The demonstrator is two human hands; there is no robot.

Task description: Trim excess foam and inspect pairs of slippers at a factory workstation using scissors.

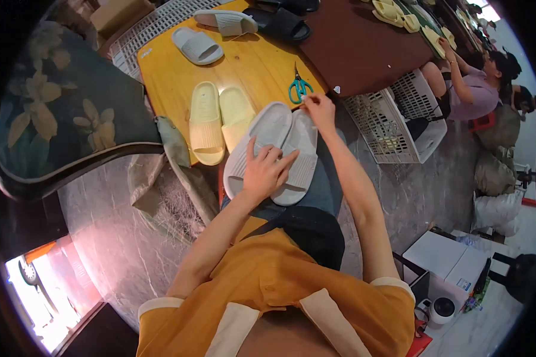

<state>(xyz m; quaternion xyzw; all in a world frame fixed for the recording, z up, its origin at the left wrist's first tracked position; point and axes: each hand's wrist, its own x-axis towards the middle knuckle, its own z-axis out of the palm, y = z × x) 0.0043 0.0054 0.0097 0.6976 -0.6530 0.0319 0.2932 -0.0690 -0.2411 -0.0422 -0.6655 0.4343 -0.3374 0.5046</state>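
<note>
Left grip (269, 172), fingers spread, is resting on the pale grey, ribbed-strap slides (271, 128), which are lying beneath that nearer hand, over the lap (333, 181) by the yellow wooden surface (250, 65). Right grip (319, 112) is hovering beside their heels, near teal-handled scissors (298, 80), fingertips drawn together; whether anything is being pinched cannot be told. Toes are pointing bodyward, the long axis running away and slightly rightward.

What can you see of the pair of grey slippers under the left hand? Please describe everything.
The pair of grey slippers is light in colour and looks like moulded foam or rubber. Each has a wide ribbed strap and an open toe. They lie side by side over the person's lap, heels pointing away. The left hand rests on the straps; the right hand is near the right slipper's heel.
</note>
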